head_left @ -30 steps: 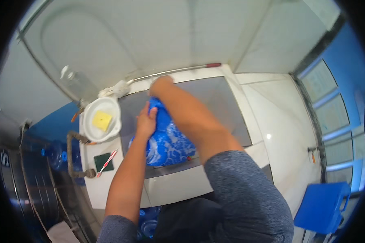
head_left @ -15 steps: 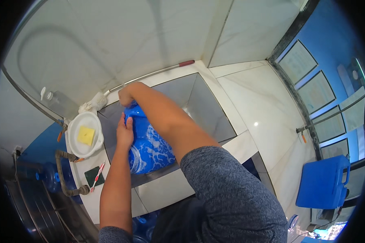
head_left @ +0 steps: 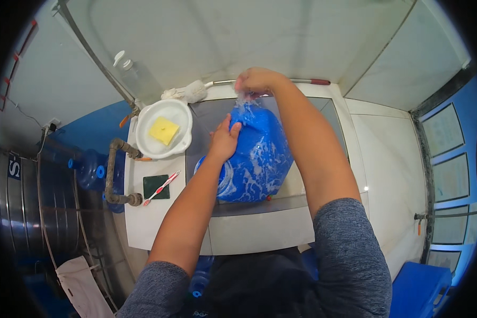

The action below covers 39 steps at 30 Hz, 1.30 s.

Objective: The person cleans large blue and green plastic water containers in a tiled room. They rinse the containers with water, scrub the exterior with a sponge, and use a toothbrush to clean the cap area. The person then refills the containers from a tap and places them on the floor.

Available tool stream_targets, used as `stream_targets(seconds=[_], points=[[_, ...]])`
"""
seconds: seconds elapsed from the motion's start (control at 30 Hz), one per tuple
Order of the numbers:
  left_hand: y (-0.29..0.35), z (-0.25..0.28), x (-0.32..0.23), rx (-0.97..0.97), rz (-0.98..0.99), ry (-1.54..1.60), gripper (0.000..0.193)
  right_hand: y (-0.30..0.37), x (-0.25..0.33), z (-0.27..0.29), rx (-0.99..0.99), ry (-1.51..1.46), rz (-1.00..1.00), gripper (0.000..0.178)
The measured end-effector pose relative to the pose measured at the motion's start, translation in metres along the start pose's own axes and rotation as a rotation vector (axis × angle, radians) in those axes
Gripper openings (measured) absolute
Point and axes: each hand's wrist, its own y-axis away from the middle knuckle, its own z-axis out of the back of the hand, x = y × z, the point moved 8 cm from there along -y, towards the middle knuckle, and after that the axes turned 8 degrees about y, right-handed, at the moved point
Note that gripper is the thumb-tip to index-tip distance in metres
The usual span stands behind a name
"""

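A large blue plastic jug [head_left: 270, 153], streaked with white foam, lies tilted over the grey sink [head_left: 297, 201]. A ring-shaped opening shows at its near left. My left hand [head_left: 225, 140] grips the jug's left side, thumb and fingers pressed to it. At the jug's far end my right hand [head_left: 259, 82] is curled closed among splashing foam. Motion smears its fingertips, and what they hold, if anything, cannot be made out.
Left of the sink stand a white basin [head_left: 141, 135] holding a yellow sponge [head_left: 164, 130], a dark green pad [head_left: 152, 186] and a red-and-white toothbrush [head_left: 162, 188]. A long-handled brush [head_left: 319, 81] lies along the back ledge. Pipes [head_left: 111, 175] rise at the left.
The view has swung, so the sink and jug sit farther right. The right hand has lifted a little from the jug's far end, with foam splashing there. The left hand keeps its hold.
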Motion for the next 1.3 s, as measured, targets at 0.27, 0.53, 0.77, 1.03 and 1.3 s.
stream_targets(seconds=[0.27,0.53,0.77,1.03,1.3], points=[[0.001,-0.019,-0.029,0.066,-0.139,-0.071,0.066,0.007,-0.013,0.020,-0.333,-0.393,-0.094,0.025],[-0.005,-0.013,0.002,-0.001,-0.055,-0.036,0.064,0.010,0.000,0.000,-0.110,-0.145,-0.116,0.020],[0.009,-0.006,-0.001,0.021,-0.069,-0.081,0.067,-0.006,-0.012,0.004,-0.183,0.070,-0.167,0.024],[0.018,-0.007,-0.007,0.032,-0.103,-0.058,0.067,-0.016,-0.020,-0.006,0.074,0.577,-0.125,0.053],[0.015,-0.006,-0.012,0.040,-0.073,-0.055,0.067,-0.005,-0.009,-0.015,0.145,0.762,-0.092,0.053]])
